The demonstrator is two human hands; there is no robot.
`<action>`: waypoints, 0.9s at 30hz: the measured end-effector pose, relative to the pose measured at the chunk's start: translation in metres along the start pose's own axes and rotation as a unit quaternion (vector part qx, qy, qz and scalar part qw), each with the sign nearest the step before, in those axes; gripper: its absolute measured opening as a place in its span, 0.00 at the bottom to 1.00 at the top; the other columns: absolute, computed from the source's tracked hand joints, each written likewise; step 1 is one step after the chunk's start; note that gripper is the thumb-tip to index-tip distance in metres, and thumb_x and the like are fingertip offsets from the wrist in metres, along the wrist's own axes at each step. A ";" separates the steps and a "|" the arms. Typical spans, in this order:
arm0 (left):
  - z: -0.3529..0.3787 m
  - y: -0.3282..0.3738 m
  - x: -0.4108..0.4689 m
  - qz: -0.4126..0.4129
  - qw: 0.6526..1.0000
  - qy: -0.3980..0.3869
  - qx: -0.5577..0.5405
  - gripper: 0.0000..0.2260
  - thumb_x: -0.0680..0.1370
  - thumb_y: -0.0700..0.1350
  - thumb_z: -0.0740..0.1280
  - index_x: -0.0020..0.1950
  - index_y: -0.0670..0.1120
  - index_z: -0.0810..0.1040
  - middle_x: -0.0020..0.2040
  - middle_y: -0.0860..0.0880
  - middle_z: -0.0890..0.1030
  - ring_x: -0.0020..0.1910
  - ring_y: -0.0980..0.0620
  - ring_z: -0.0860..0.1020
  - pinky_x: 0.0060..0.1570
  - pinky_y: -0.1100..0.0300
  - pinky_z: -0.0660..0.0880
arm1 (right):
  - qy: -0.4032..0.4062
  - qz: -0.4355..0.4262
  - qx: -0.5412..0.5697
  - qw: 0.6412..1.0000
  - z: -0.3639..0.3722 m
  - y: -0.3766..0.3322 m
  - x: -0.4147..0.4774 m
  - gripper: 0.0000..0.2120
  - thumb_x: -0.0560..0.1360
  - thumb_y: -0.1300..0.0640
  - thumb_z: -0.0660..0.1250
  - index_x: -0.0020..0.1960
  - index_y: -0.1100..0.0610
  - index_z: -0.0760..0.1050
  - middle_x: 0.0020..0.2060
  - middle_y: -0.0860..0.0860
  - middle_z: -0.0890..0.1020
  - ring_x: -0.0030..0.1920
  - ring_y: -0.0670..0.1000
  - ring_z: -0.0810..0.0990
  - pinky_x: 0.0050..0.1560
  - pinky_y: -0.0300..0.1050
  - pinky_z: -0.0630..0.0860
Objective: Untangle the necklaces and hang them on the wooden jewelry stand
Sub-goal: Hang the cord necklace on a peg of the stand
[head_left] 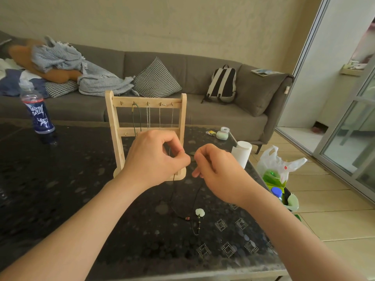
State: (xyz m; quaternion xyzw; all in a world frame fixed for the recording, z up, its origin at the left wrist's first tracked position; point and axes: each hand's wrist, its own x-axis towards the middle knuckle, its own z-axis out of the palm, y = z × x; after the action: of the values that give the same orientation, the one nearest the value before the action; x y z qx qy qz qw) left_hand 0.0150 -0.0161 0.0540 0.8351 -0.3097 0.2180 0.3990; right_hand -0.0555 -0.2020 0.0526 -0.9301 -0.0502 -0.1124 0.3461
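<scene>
Both forearms enter from the bottom edge and meet over the dark, speckled glass table (60, 179). Between them on the glass lies the pale green, rounded pendant (199, 212) of a thin dark cord necklace (172, 191), with small beads beside it. The two strands of the cord rise from the pendant toward the hands, so its long axis runs nearly vertical, away from the camera. The left hand (156, 157) pinches one strand between thumb and forefinger, other fingers curled. The right hand (215, 169) appears to pinch the other strand in the same way, but the contact is too fine to confirm. The pinch points sit just apart. Directly behind the left hand stands the pale wooden stand (115, 126), smooth and unpainted, with small metal hooks. A green cord (140, 116) and fine silver chains (159, 116) hang from the top rail. The leftmost hook (121, 102) looks free, and the left hand is nearer to it.
</scene>
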 end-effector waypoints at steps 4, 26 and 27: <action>-0.002 -0.009 0.001 -0.032 0.999 0.015 0.028 0.07 0.74 0.48 0.79 0.39 0.54 0.83 0.36 0.61 0.80 0.34 0.56 0.79 0.37 0.64 0.74 | 0.012 0.009 -0.018 1.000 -0.004 0.008 -0.001 0.08 0.88 0.51 0.57 0.51 0.47 0.71 0.46 0.46 0.86 0.38 0.36 0.81 0.37 0.30 0.74; 0.015 -0.017 0.005 -0.175 0.976 0.103 -0.080 0.06 0.81 0.46 0.71 0.45 0.51 0.78 0.42 0.53 0.83 0.43 0.53 0.85 0.50 0.51 0.85 | 0.106 0.094 0.303 0.942 -0.009 0.014 -0.003 0.04 0.80 0.70 0.68 0.49 0.65 0.74 0.40 0.60 0.88 0.45 0.59 0.90 0.47 0.53 0.87; 0.015 -0.017 0.005 -0.170 0.976 0.107 -0.083 0.07 0.81 0.45 0.71 0.45 0.53 0.78 0.42 0.54 0.83 0.42 0.54 0.86 0.49 0.51 0.85 | 0.104 0.098 0.315 0.938 -0.010 0.014 -0.004 0.03 0.80 0.70 0.68 0.49 0.66 0.74 0.41 0.60 0.88 0.45 0.60 0.90 0.47 0.53 0.88</action>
State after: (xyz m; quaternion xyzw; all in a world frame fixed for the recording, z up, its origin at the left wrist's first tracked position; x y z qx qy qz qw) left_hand 0.0318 -0.0211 0.0395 0.8114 -0.1355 0.2087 0.5288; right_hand -0.0582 -0.2191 0.0503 -0.7568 0.0447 -0.1521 0.6341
